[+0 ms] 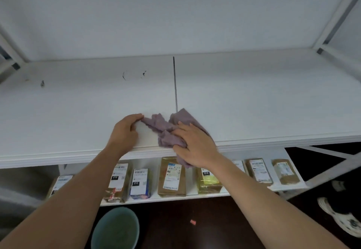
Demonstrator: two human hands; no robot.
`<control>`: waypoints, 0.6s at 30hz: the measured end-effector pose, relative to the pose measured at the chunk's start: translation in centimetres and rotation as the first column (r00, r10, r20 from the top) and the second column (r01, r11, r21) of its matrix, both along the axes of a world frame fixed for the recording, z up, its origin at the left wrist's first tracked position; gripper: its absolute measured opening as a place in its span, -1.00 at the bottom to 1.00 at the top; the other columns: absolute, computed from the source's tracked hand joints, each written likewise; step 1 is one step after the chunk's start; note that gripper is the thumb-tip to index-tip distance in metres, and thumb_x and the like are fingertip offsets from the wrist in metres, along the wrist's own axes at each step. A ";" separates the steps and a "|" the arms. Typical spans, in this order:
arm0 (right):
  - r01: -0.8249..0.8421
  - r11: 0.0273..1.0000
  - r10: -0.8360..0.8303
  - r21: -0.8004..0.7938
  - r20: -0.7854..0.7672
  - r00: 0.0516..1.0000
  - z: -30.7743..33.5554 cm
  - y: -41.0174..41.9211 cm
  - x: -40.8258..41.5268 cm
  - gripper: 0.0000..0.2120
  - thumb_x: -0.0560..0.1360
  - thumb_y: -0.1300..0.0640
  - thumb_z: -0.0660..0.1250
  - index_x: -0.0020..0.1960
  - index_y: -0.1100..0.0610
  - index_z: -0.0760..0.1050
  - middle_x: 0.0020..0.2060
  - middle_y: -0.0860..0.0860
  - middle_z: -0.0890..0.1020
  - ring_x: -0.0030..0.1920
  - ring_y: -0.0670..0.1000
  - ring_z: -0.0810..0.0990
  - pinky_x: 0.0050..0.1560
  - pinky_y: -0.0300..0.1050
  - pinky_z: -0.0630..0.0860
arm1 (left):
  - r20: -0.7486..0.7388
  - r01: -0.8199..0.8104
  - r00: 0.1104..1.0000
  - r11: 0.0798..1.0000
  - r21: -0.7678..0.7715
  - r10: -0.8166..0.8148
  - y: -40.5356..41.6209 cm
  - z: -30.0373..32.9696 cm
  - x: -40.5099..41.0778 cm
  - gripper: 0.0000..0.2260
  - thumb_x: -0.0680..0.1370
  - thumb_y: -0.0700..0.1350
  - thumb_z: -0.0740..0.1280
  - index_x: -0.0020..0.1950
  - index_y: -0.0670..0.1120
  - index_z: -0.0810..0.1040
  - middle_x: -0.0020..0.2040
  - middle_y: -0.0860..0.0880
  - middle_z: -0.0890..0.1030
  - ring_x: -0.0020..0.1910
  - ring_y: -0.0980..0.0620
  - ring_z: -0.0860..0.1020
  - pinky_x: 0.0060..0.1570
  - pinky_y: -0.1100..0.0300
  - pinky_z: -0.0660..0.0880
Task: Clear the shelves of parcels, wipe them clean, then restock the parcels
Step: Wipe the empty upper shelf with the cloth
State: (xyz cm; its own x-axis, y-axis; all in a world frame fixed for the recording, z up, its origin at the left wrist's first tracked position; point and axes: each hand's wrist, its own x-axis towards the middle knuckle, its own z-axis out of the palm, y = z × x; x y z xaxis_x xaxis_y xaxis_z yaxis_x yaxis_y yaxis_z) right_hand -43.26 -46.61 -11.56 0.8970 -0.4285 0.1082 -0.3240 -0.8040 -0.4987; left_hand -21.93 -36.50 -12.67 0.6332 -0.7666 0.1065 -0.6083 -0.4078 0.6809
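Observation:
A crumpled purple cloth (163, 129) lies at the front edge of the bare white shelf (263, 96). My left hand (125, 131) pinches the cloth's left corner between thumb and fingers. My right hand (195, 145) lies flat on the cloth's right part, fingers spread, pressing it to the shelf, and part of the cloth hangs over the edge under my palm. Dark scuff marks (134, 75) show on the shelf's left half. Several brown parcels (172, 176) with white labels stand in a row on the lower shelf.
A teal bucket (116, 227) stands on the dark floor below my left arm. A black-and-white shoe (341, 219) is at the right. White frame posts (336, 12) rise at both back corners. A dark seam (175, 84) splits the shelf board.

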 end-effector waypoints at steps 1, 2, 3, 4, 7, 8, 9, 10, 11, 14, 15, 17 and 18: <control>-0.006 0.998 0.004 0.069 0.026 1.000 0.2 0.6 -1.1 -0.63 0.52 0.04 0.24 0.31 0.02 0.53 0.30 -0.05 0.56 0.40 -0.06 0.39 0.42 -0.13 0.22 | -0.001 -0.011 1.000 1.000 0.011 0.011 -0.1 0.1 -0.2 -0.57 0.54 -0.43 0.14 0.33 -0.16 0.52 0.36 -0.10 0.51 0.36 -0.05 0.42 0.34 0.30 0.21; 0.007 0.984 -0.018 0.177 0.060 0.998 0.6 0.9 -2.1 -0.70 0.50 0.08 0.26 0.21 0.02 0.58 0.18 -0.07 0.62 0.27 -0.10 0.49 0.32 -0.15 0.35 | -0.005 -0.026 1.000 0.999 0.024 0.026 -0.2 0.2 -0.5 -0.55 0.51 -0.44 0.14 0.34 -0.16 0.51 0.36 -0.10 0.50 0.37 -0.06 0.41 0.36 0.27 0.22; 0.027 0.950 -0.061 0.312 0.099 0.993 1.2 1.0 -3.1 -0.76 0.48 0.13 0.27 0.11 0.01 0.60 0.06 -0.09 0.64 0.12 -0.14 0.56 0.19 -0.17 0.44 | -0.012 -0.045 0.999 0.998 0.033 0.045 -0.4 0.3 -0.8 -0.51 0.48 -0.46 0.14 0.35 -0.17 0.51 0.37 -0.11 0.49 0.37 -0.07 0.41 0.38 0.22 0.24; 0.046 0.894 -0.118 0.446 0.135 0.984 2.0 0.8 -3.7 -0.79 0.48 0.18 0.27 0.05 -0.01 0.60 -0.03 -0.12 0.65 0.01 -0.17 0.59 0.08 -0.19 0.50 | -0.021 -0.069 0.997 0.997 0.031 0.069 -0.6 0.5 -1.1 -0.49 0.46 -0.47 0.14 0.35 -0.17 0.50 0.37 -0.11 0.49 0.36 -0.08 0.41 0.38 0.19 0.26; 0.078 0.747 -0.297 0.660 0.227 0.927 5.4 -1.4 -4.3 -0.80 0.52 0.25 0.28 0.07 0.05 0.56 -0.04 -0.06 0.65 -0.02 -0.20 0.59 0.06 -0.26 0.49 | -0.013 -0.144 0.989 0.989 0.023 0.144 -1.7 0.8 -2.0 -0.51 0.45 -0.45 0.15 0.34 -0.18 0.51 0.36 -0.12 0.49 0.35 -0.10 0.41 0.37 0.13 0.27; 0.098 0.733 -0.332 0.673 0.228 0.915 6.3 -2.7 -4.4 -0.78 0.55 0.22 0.27 0.16 0.04 0.53 0.05 -0.06 0.63 0.05 -0.19 0.58 0.09 -0.29 0.46 | 0.002 -0.161 0.987 0.987 0.027 0.161 -2.1 0.9 -2.2 -0.53 0.46 -0.43 0.16 0.34 -0.18 0.50 0.35 -0.13 0.49 0.34 -0.11 0.42 0.37 0.11 0.27; 0.165 0.761 -0.364 0.628 0.202 0.909 6.9 -4.2 -4.5 -0.73 0.57 0.14 0.26 0.26 0.01 0.47 0.15 -0.05 0.60 0.16 -0.14 0.55 0.16 -0.26 0.43 | 0.020 -0.174 0.985 0.984 0.033 0.174 -2.5 1.0 -2.4 -0.54 0.47 -0.42 0.17 0.34 -0.18 0.50 0.36 -0.13 0.48 0.34 -0.12 0.42 0.36 0.10 0.28; 0.282 0.806 -0.413 0.521 0.152 0.898 7.2 -6.0 -4.8 -0.64 0.58 0.04 0.24 0.37 -0.02 0.38 0.25 -0.01 0.55 0.26 -0.03 0.51 0.25 -0.14 0.41 | 0.038 -0.183 0.983 0.982 0.040 0.182 -2.8 1.0 -2.6 -0.56 0.49 -0.40 0.17 0.34 -0.18 0.49 0.36 -0.12 0.46 0.33 -0.12 0.42 0.35 0.09 0.30; 0.419 0.824 -0.482 0.382 0.083 0.872 7.2 -7.8 -5.3 -0.54 0.57 -0.04 0.22 0.45 -0.04 0.28 0.33 0.05 0.49 0.34 0.09 0.44 0.33 -0.01 0.38 | 0.062 -0.188 0.981 0.981 0.048 0.185 -3.1 1.0 -2.7 -0.57 0.50 -0.38 0.15 0.35 -0.18 0.48 0.38 -0.12 0.44 0.34 -0.12 0.42 0.34 0.08 0.31; 0.628 0.761 -0.628 0.163 -0.062 0.776 5.9 -9.9 -5.6 -0.45 0.61 -0.06 0.13 0.56 -0.05 0.12 0.48 0.14 0.30 0.46 0.27 0.25 0.43 0.18 0.24 | 0.161 -0.160 0.977 0.982 0.100 0.143 -4.0 0.4 -2.8 -0.60 0.56 -0.31 0.11 0.40 -0.20 0.42 0.48 -0.11 0.33 0.44 -0.09 0.32 0.39 0.04 0.27; 0.590 0.798 -0.583 0.121 -0.090 0.807 5.0 -9.4 -5.1 -0.46 0.62 -0.09 0.09 0.57 -0.10 0.09 0.53 0.11 0.22 0.50 0.27 0.16 0.46 0.23 0.17 | 0.198 -0.142 0.973 0.983 0.118 0.117 -4.3 0.1 -2.9 -0.60 0.59 -0.28 0.11 0.42 -0.20 0.40 0.51 -0.10 0.30 0.47 -0.07 0.28 0.43 0.04 0.23; 0.414 0.910 -0.410 -0.022 -0.204 0.889 2.8 -7.5 -3.7 -0.50 0.63 -0.21 -0.01 0.56 -0.25 0.02 0.60 -0.05 -0.04 0.57 0.22 -0.11 0.50 0.34 -0.09 | 0.265 -0.103 0.963 0.983 0.153 0.060 -5.0 -0.4 -2.9 -0.61 0.63 -0.19 0.09 0.47 -0.18 0.34 0.54 -0.09 0.24 0.51 -0.05 0.21 0.51 0.06 0.10; 0.310 0.946 -0.325 -0.100 -0.268 0.907 1.6 -7.0 -3.2 -0.50 0.62 -0.27 -0.06 0.54 -0.30 -0.01 0.59 -0.13 -0.15 0.57 0.18 -0.23 0.48 0.37 -0.21 | 0.295 -0.076 0.955 0.982 0.174 0.022 -5.3 -0.5 -2.7 -0.60 0.65 -0.16 0.08 0.49 -0.17 0.31 0.55 -0.08 0.21 0.53 -0.03 0.17 0.53 0.08 0.02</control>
State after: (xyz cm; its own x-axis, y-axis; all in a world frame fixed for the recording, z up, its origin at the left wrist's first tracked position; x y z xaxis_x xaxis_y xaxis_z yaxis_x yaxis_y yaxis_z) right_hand -46.49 -53.59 -10.00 0.7117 -0.6961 -0.0941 -0.6853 -0.6586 -0.3109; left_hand -24.62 -41.83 -13.21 0.6331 -0.7588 0.1530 -0.7443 -0.5425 0.3895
